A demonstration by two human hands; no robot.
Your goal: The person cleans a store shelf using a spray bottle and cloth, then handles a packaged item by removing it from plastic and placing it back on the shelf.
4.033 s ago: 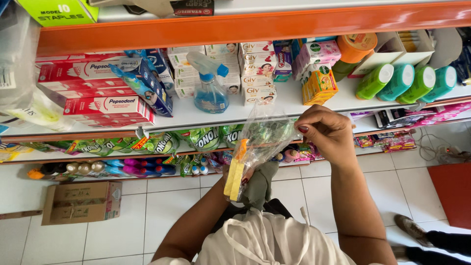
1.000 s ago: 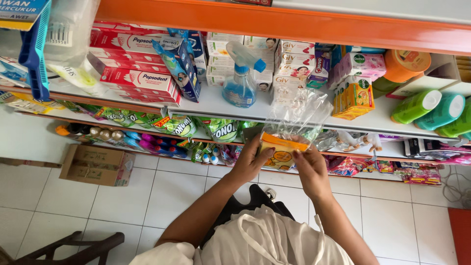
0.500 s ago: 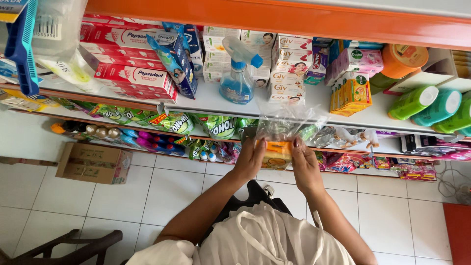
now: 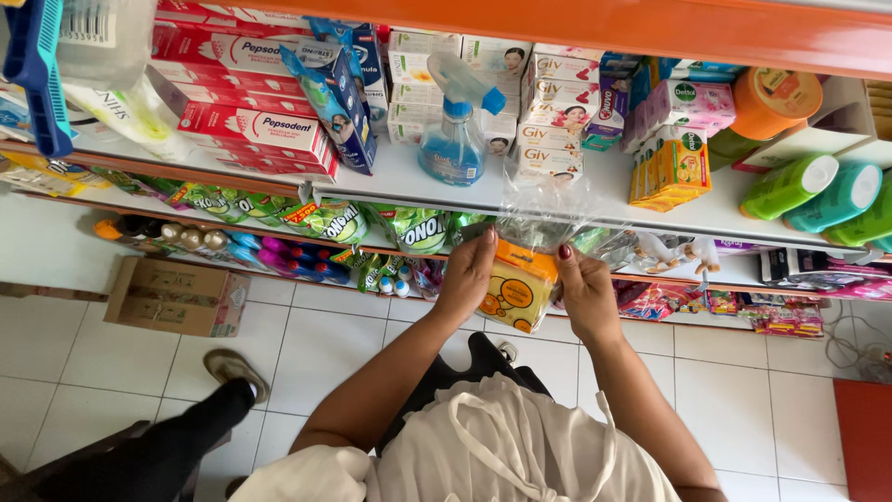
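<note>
Currently both hands meet in front of the lower shelf edge (image 4: 650,279), holding a small yellow-orange packet (image 4: 516,290) inside a clear plastic bag (image 4: 548,218). Left hand (image 4: 467,274) curls around the packet's left side, fingers closed on it, thumb side toward the bag mouth. Right hand (image 4: 587,290) grips the right side, fingers pinched on the bag's film at the packet's top corner; one dark red nail shows. Bag mouth rises crumpled above the packet, overlapping the white shelf (image 4: 595,191). On that shelf, just behind the bag: a blue spray bottle (image 4: 455,139), stacked white soap boxes (image 4: 550,130), and orange soap boxes (image 4: 671,172) to the right. Red toothpaste cartons (image 4: 251,125) lie stacked further left. Green sachets (image 4: 321,218) hang along the lower shelf beside the left hand. Green and teal bottles (image 4: 822,191) lie on their sides at far right. A cardboard box (image 4: 177,297) sits on the white tiled floor (image 4: 353,344), well apart from the hands. Another person's dark trouser leg and shoe (image 4: 232,367) stand near the box
</note>
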